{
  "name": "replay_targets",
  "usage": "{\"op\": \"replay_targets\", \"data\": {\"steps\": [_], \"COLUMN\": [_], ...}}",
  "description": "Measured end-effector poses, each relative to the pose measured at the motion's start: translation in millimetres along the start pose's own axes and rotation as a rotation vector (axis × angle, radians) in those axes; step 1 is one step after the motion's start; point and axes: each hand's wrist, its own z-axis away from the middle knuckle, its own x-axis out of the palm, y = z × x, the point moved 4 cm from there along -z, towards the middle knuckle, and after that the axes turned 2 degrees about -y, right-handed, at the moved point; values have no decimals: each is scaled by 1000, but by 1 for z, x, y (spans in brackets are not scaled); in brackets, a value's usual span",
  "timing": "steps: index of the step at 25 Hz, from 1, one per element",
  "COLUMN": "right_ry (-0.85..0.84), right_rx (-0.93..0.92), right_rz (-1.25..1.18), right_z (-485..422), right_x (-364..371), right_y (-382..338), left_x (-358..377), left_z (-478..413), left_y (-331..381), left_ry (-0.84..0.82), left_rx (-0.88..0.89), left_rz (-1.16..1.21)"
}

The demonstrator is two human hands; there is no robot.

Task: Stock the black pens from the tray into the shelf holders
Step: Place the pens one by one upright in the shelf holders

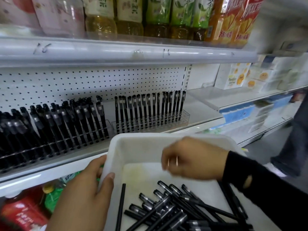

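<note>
A white plastic tray [143, 147] sits in front of the shelf, with several loose black pens [168, 207] piled at its near end. My left hand [86, 185] grips the tray's left rim, thumb inside the wall. My right hand [190, 159] hovers over the tray's bare far part, blurred, fingers loosely curled and holding nothing that I can see. On the shelf a clear holder [181, 119] carries a row of upright black pens [150, 110], its right end free. A fuller holder of leaning black pens [55, 125] stands to its left.
Drink bottles [130, 17] line the shelf above, behind a grey price rail [116, 54]. More bottles [25, 212] stand on the shelf below at left. Tissue packs [240, 77] fill the unit to the right. A person's leg [293, 140] stands in the aisle at right.
</note>
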Motion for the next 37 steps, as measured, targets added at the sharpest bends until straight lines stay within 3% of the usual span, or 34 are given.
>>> {"op": "replay_targets", "data": {"steps": [3, 7, 14, 21, 27, 32, 37], "right_ry": [-238, -258, -64, 50, 147, 84, 20], "right_rx": [11, -7, -205, -69, 5, -6, -16], "right_rz": [161, 115, 195, 76, -353, -895, -951], "right_z": [11, 7, 6, -13, -22, -23, -23], "right_x": [52, 71, 69, 42, 31, 29, 31], "right_y": [-32, -45, -63, -45, -39, -38, -34], "left_x": [-2, -11, -24, -37, -44, -44, -42], "left_z": [5, 11, 21, 24, 21, 25, 24], "left_y": [4, 7, 7, -5, -9, -10, -12], "left_ry": [-5, 1, 9, 37, 76, 50, 52], "left_rx": [7, 25, 65, -16, -12, -3, -4], "left_rz": [-19, -59, -24, 52, 39, 52, 59]}}
